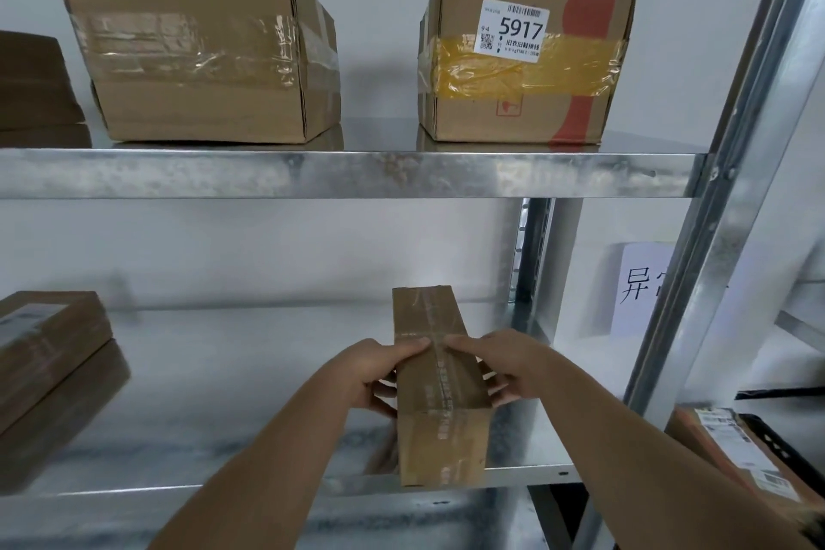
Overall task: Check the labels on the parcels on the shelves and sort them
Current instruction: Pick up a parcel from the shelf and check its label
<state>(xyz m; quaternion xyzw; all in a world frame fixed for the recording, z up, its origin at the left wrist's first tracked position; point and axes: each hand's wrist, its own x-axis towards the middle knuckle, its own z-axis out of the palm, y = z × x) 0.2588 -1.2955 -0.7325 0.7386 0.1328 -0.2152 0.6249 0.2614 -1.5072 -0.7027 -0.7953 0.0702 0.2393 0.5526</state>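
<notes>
A long narrow cardboard parcel with clear tape down its top lies on the lower metal shelf, its near end over the front edge. My left hand grips its left side, thumb on top. My right hand grips its right side the same way. No label shows on the faces I see. On the upper shelf stand a large plain taped box and a box with yellow tape bearing a white label reading 5917.
Flat brown parcels lie at the left on the lower shelf and the upper one. A steel upright rises at the right. Behind it hangs a white paper sign. A labelled parcel sits low right.
</notes>
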